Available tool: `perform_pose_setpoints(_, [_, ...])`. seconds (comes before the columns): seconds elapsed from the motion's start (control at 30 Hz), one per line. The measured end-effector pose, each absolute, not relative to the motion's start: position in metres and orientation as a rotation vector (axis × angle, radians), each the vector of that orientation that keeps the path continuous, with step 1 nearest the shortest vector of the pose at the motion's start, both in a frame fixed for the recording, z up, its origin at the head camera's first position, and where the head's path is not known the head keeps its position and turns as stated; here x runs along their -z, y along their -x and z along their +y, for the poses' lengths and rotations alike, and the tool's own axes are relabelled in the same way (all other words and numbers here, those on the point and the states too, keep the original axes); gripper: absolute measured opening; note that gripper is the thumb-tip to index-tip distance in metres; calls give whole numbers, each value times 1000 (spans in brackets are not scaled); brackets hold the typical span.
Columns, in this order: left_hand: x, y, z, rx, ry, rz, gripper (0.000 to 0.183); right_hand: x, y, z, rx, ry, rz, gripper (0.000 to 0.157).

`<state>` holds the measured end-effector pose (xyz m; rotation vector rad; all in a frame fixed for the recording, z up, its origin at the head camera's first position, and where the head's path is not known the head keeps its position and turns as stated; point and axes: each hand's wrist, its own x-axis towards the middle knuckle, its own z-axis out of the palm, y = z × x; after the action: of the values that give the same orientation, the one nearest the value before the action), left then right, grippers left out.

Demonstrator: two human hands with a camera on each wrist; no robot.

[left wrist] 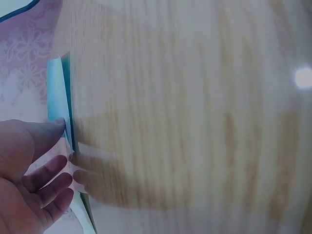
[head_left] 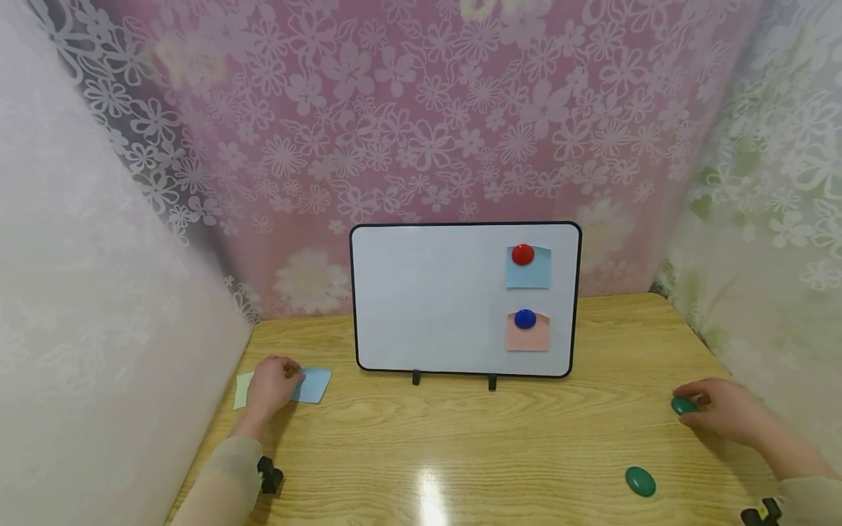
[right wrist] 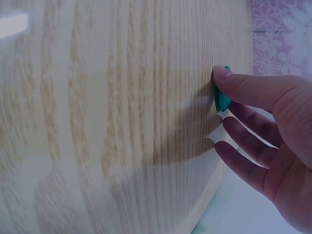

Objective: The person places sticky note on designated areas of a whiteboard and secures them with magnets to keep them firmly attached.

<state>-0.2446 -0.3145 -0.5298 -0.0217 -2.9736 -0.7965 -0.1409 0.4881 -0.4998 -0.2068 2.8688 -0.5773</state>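
Note:
At the table's left side my left hand (head_left: 271, 383) pinches the near edge of a blue paper note (head_left: 312, 385). In the left wrist view the thumb lies on the blue note (left wrist: 57, 92), which stands slightly off the wood. A pale green note (head_left: 242, 390) lies partly hidden beneath that hand. On the far right, my right hand (head_left: 726, 410) grips a round green magnet (head_left: 683, 406) between thumb and fingers, down at the tabletop. The right wrist view shows the green magnet (right wrist: 224, 97) tilted on its edge under the thumb. Another green magnet (head_left: 640, 481) lies nearer to me.
A black-framed whiteboard (head_left: 427, 299) stands upright at the table's back on small black feet (head_left: 492, 382). On its right half, a red magnet (head_left: 522, 254) holds a light blue note (head_left: 529, 276), and a blue magnet (head_left: 525, 319) holds a pink note (head_left: 528, 340). Floral curtains surround the wooden table (head_left: 460, 438).

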Motion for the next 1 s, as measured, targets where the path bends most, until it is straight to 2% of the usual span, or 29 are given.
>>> perform_pose_setpoints(1.0, [518, 240, -319, 992, -43, -2923, 10, 500, 144, 487, 583, 163, 2825, 44])
